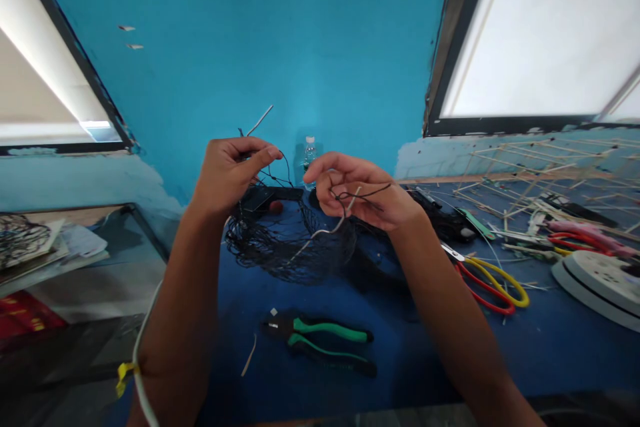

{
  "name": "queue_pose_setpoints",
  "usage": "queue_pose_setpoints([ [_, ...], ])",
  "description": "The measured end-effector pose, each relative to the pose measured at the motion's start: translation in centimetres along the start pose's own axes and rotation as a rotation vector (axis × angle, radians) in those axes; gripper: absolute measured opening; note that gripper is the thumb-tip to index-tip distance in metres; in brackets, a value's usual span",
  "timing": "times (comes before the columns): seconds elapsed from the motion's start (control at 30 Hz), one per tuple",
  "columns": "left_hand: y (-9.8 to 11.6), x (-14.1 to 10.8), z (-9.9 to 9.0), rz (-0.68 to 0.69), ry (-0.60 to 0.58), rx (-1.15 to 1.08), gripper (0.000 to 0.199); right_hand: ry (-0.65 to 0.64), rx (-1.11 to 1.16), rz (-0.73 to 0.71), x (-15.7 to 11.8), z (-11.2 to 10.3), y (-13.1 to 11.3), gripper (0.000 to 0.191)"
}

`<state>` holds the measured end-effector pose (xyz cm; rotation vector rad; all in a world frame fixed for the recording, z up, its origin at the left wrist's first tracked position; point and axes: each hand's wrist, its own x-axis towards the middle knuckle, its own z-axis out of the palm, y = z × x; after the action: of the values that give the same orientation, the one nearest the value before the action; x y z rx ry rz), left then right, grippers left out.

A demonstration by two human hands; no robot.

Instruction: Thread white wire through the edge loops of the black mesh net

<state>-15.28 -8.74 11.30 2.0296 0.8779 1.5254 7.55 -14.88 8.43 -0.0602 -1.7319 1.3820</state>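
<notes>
A black knotted string net (270,250) hangs in a loose bundle between my two hands, above the blue table. My left hand (235,170) is closed, thumb pressed against the index finger on a strand of the black cord. A thin pale wire end (261,120) sticks up behind it. My right hand (367,193) is closed too, fingers curled around looped black cord (345,197). A thin whitish wire (317,233) runs down from beside the right fingers across the net. Exactly how wire and cord meet there is hard to make out.
Green-and-black pliers (327,337) lie on the blue table (400,387) below the net. Red-and-yellow-handled scissors (493,283), a grey spool (600,287) and a thin-stick frame (530,167) are at right. A clear bottle (310,150) stands by the wall.
</notes>
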Motion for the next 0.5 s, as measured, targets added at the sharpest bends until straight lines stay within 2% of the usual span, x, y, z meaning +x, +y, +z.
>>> queue_pose_setpoints([
  [0.27, 1.4, -1.1, 1.1, 0.013, -0.085, -0.048, 0.019, 0.052, -0.157, -0.08, 0.0, -0.1, 0.3, 0.012],
  [0.5, 2.6, -2.0, 1.6, 0.006, -0.109, -0.019, 0.026, 0.039, -0.305, -0.133, -0.4, 1.0, -0.6, 0.016],
])
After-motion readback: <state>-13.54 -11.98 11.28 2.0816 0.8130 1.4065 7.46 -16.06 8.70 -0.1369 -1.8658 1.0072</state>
